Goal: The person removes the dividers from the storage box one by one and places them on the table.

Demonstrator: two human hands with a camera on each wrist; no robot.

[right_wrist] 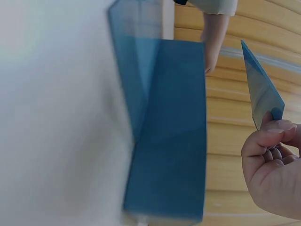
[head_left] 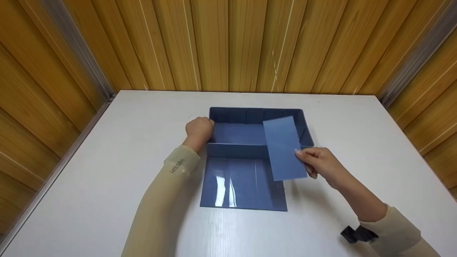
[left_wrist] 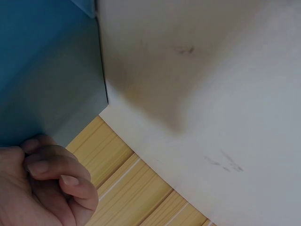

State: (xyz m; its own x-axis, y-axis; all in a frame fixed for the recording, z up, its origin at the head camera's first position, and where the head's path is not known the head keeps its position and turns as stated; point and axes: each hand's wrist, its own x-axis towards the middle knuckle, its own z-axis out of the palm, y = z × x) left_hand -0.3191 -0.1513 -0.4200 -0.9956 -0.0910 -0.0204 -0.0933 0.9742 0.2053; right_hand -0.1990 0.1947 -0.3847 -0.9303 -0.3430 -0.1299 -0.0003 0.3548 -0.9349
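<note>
A shallow blue plastic box (head_left: 237, 151) with an open top sits on the white table. My left hand (head_left: 199, 130) grips its left wall, fingers curled at the edge; the left wrist view shows those curled fingers against the box side (left_wrist: 70, 89). Between thumb and fingers, my right hand (head_left: 321, 163) pinches a flat blue rectangular panel (head_left: 285, 150) by its right edge. That panel is tilted above the box's front right part and hides some of it. The right wrist view shows the panel (right_wrist: 265, 92) held apart from the box.
A glossy blue flap (head_left: 237, 184) extends from the box front toward me. The white table (head_left: 125, 171) meets wood-patterned corrugated walls (head_left: 242, 46) behind and at both sides. A black device (head_left: 358, 234) is on the right sleeve.
</note>
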